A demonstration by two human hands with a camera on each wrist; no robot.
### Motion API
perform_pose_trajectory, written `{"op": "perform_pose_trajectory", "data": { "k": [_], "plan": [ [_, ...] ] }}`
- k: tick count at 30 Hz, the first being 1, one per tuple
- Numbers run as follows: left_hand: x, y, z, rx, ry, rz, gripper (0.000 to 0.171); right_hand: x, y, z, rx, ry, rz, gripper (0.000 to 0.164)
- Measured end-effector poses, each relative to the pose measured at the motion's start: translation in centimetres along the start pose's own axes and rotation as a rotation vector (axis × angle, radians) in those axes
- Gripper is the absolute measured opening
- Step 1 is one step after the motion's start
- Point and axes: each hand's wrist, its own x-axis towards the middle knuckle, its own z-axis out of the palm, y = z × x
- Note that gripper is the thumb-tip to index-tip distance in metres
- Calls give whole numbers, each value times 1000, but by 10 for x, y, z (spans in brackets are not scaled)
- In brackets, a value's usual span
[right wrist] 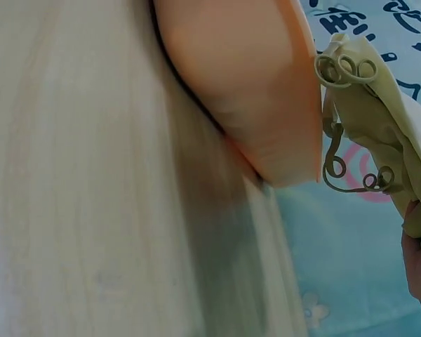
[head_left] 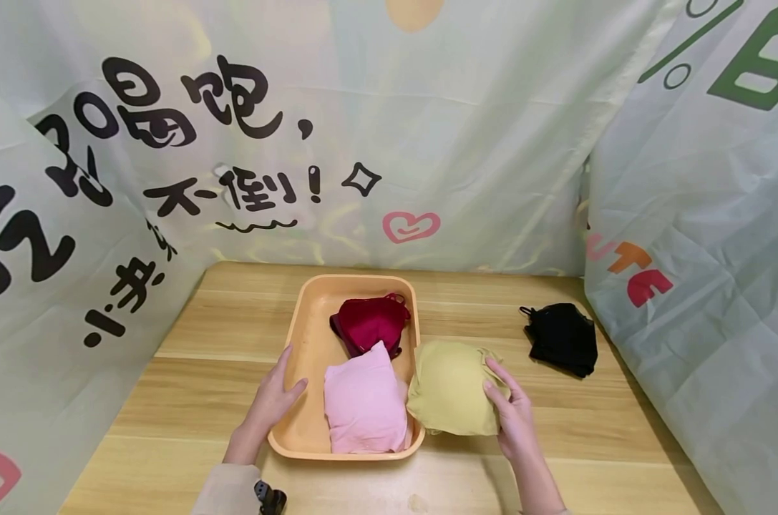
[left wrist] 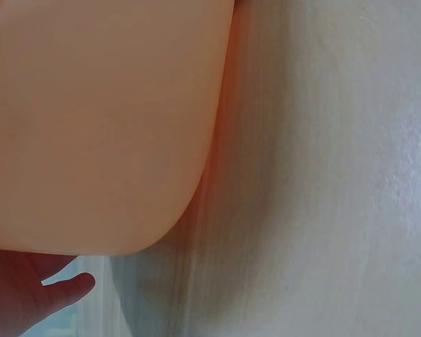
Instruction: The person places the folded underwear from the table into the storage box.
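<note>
My right hand (head_left: 516, 418) pinches a folded yellow bra (head_left: 456, 386) by its right side, with the thumb on top. The bra is held just outside the right rim of an orange plastic tray (head_left: 308, 429). Its thin looped straps (right wrist: 347, 70) dangle in the right wrist view. My left hand (head_left: 271, 402) is at the tray's left side, thumb stretched out over the rim and fingers straight along the outside. Inside the tray, a folded pink bra (head_left: 366, 404) lies in front of a dark red bra (head_left: 372, 322), partly covering it.
A folded black bra (head_left: 561, 340) lies on the wooden table (head_left: 224, 322) at the right, near the side edge. Printed cloth walls (head_left: 492, 143) enclose the table at the back, left and right.
</note>
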Motion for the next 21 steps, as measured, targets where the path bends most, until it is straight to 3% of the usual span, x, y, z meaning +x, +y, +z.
{"op": "perform_pose_trajectory", "data": {
  "k": [21],
  "plan": [
    [0,1,-1,-4,-15,7,75,3,7,37,4,-69,22,37]
  ]
}}
